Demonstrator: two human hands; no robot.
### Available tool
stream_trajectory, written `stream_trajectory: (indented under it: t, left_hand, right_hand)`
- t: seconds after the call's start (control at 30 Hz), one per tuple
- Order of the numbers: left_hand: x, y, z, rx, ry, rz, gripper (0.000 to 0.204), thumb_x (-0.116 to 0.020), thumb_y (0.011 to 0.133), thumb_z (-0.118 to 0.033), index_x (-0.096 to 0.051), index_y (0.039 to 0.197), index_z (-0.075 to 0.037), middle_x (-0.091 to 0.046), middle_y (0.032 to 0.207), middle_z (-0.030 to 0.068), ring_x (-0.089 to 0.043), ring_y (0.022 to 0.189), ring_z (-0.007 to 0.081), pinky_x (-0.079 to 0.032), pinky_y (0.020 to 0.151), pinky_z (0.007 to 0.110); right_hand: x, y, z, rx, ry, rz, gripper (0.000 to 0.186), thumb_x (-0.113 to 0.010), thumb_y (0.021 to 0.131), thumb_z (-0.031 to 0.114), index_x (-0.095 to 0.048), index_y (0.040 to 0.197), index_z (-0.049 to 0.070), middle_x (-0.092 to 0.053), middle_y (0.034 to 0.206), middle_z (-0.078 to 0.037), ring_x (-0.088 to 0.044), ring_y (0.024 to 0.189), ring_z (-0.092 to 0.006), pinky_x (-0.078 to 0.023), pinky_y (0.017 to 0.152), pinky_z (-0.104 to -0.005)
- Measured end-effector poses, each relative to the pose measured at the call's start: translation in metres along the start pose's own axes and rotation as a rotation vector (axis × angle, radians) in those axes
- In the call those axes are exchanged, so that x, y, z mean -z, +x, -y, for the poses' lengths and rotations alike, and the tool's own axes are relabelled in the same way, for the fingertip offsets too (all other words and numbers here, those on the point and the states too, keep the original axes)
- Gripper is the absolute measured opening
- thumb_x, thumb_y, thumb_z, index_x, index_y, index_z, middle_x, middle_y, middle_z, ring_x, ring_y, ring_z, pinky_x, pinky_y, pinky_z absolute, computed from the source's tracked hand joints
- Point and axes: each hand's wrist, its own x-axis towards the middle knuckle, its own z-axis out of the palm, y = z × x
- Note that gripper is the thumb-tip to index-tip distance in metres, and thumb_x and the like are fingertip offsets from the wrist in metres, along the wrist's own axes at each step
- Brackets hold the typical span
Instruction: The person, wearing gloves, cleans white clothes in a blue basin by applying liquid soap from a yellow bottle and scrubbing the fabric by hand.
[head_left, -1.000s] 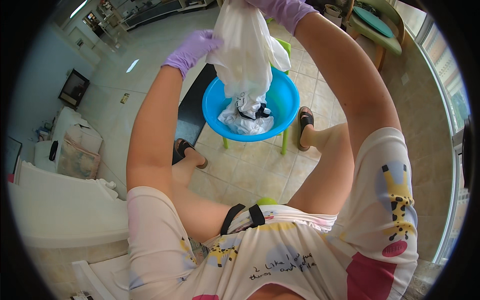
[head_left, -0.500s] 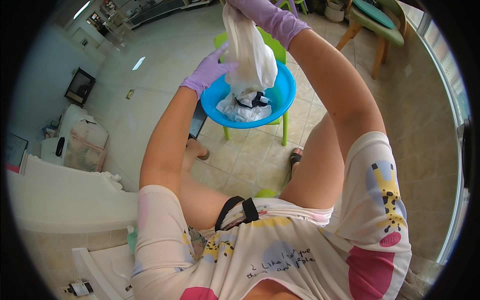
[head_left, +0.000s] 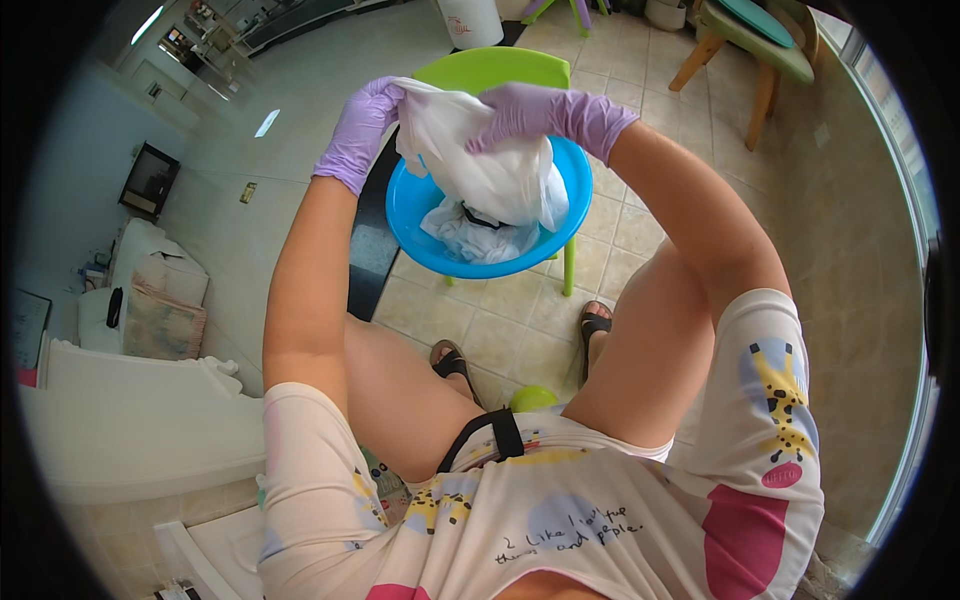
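A wet-looking white cloth (head_left: pixel 455 140) hangs in folds over a round blue basin (head_left: pixel 400 228). My left hand (head_left: pixel 372 118), in a lilac glove, is closed on the cloth's upper left corner. On the other side, my right hand (head_left: pixel 522 112), gloved the same way, lies over the cloth's upper right part. Its thumb and fingers look apart, though motion smears them. Down in the basin lies more wet white fabric (head_left: pixel 478 238), with a black strip (head_left: pixel 482 216) showing between the folds. The cloth's lower end rests on that fabric.
Under the basin stands a light green chair (head_left: pixel 490 68). A white bin (head_left: pixel 470 22) is behind it. At the far right is a wooden chair (head_left: pixel 752 60) by the tiled wall and window. My sandalled feet (head_left: pixel 452 358) and a green ball-like thing (head_left: pixel 534 398) are below.
The cloth has come down from high above the basin and is spread sideways. My left hand has taken its corner and moved left; my right hand has lowered. My left foot has shifted right.
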Motion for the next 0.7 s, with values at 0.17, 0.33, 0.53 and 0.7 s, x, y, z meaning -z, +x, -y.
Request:
stream_trajectory:
  t: [0.17, 0.33, 0.53, 0.7]
  left_hand:
    - [0.011, 0.013, 0.018, -0.125, 0.019, 0.034, 0.025, -0.049, 0.095, -0.019, -0.060, 0.100, 0.003, -0.064, 0.095, 0.0113, -0.060, 0.090, 0.0188, -0.046, 0.086, 0.029]
    - [0.027, 0.008, 0.005, -0.152, -0.012, -0.078, 0.026, -0.047, 0.095, -0.018, -0.060, 0.100, 0.004, -0.064, 0.097, 0.0119, -0.061, 0.093, 0.0200, -0.047, 0.088, 0.030]
    - [0.061, -0.022, 0.014, -0.015, 0.221, -0.125, 0.027, -0.055, 0.093, -0.026, -0.062, 0.102, -0.002, -0.064, 0.091, 0.0059, -0.061, 0.084, 0.0139, -0.049, 0.077, 0.026]
    - [0.025, -0.043, 0.033, 0.244, 0.372, 0.097, 0.033, -0.069, 0.083, -0.026, -0.063, 0.103, 0.000, -0.064, 0.086, 0.0041, -0.060, 0.080, 0.0114, -0.048, 0.075, 0.025]
  right_hand:
    - [-0.037, 0.005, -0.002, -0.246, 0.133, 0.502, 0.069, -0.078, 0.064, 0.051, -0.062, 0.110, 0.001, -0.065, 0.096, -0.012, -0.060, 0.090, -0.0235, -0.047, 0.079, -0.0306]
    - [-0.053, 0.018, -0.050, -0.230, 0.013, 0.465, 0.069, -0.073, 0.067, 0.053, -0.063, 0.110, 0.000, -0.065, 0.097, -0.013, -0.060, 0.089, -0.0249, -0.048, 0.079, -0.0314]
    - [-0.028, 0.032, -0.047, -0.313, -0.250, 0.368, 0.050, -0.063, 0.079, 0.045, -0.064, 0.107, 0.003, -0.065, 0.091, -0.014, -0.061, 0.081, -0.0235, -0.049, 0.076, -0.0324]
    - [0.026, 0.034, -0.113, -0.224, 0.225, -0.105, 0.025, -0.062, 0.085, 0.020, -0.064, 0.105, 0.005, -0.066, 0.090, -0.007, -0.059, 0.080, -0.0136, -0.049, 0.074, -0.0290]
